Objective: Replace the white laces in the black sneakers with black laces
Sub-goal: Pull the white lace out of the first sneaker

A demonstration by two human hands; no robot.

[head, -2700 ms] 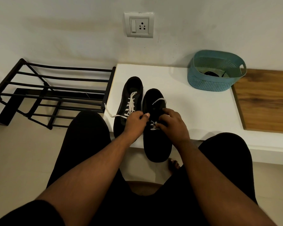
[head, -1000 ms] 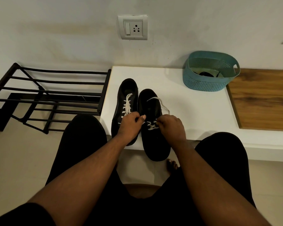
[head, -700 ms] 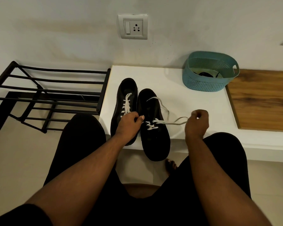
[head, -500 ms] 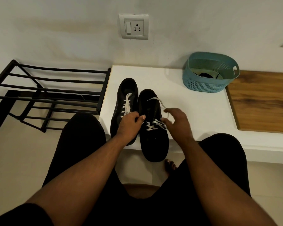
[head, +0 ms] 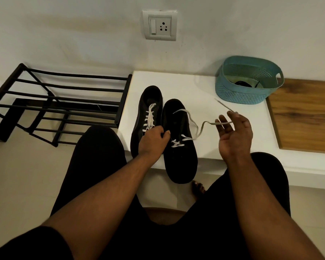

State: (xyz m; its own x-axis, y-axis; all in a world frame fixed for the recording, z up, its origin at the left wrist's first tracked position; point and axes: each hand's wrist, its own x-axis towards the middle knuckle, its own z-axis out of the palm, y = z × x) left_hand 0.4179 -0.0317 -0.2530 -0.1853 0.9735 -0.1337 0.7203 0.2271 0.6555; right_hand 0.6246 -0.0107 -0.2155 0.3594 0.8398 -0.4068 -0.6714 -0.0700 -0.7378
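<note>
Two black sneakers stand side by side on the white table [head: 223,147], toes toward us and overhanging its near edge, which puts the eyelets within easy reach. The right sneaker [head: 180,145] is the one being unlaced: its white lace [head: 196,128] remains threaded only through the lowest eyelets, while both free ends trail out toward 2 o'clock. The left sneaker [head: 148,117], at 9 o'clock of its partner, is laced along its whole front.

The left hand [head: 154,141] curls over the gap between the shoes, its grip closed against the inner edge of the right sneaker, apparently to pin the shoe so that pulling the lace does not drag it. Whether the fingers also pinch a strand we cannot tell, as they are turned away from us.

The right hand [head: 235,134] is raised at 3 o'clock of the shoe, palm toward us, fingers loosely spread; one free strand crosses the fingers and is drawn sideways, clear of the eyelets, in a light hooking grip rather than a firm clench.

The teal basket [head: 231,91] sits at 1 o'clock, near the wall; dark cords inside it are presumably the black laces, kept close for the next stage.

We judge the task early: one shoe partly unlaced, one untouched.
</note>
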